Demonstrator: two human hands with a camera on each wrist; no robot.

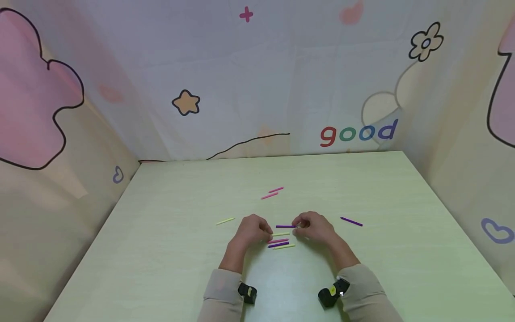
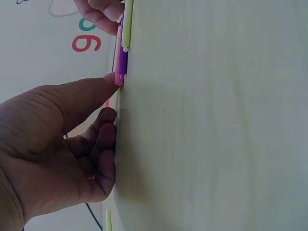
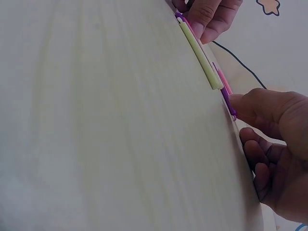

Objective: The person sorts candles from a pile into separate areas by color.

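Several short coloured sticks lie in a stack of rows between the two hands. Thumb and fingers of my right hand (image 1: 315,227) pinch the right end of a purple stick (image 1: 284,226) at the far side of the rows. Beside the rows' left ends is my left hand (image 1: 252,230), its fingertips right at the end of a yellow-green stick (image 1: 280,234). Nearer me lie a pink stick (image 1: 278,241), another purple stick (image 1: 279,244) and another yellow-green stick (image 2: 126,26). In the left wrist view the left thumb overlaps the pink stick's end; whether it grips any stick I cannot tell.
Two pink sticks (image 1: 269,196) lie farther back on the pale table (image 1: 181,277). Off to the left is a yellow-green stick (image 1: 225,221), to the right a purple stick (image 1: 351,221). A printed cloth (image 1: 241,80) hangs behind the table's far edge.
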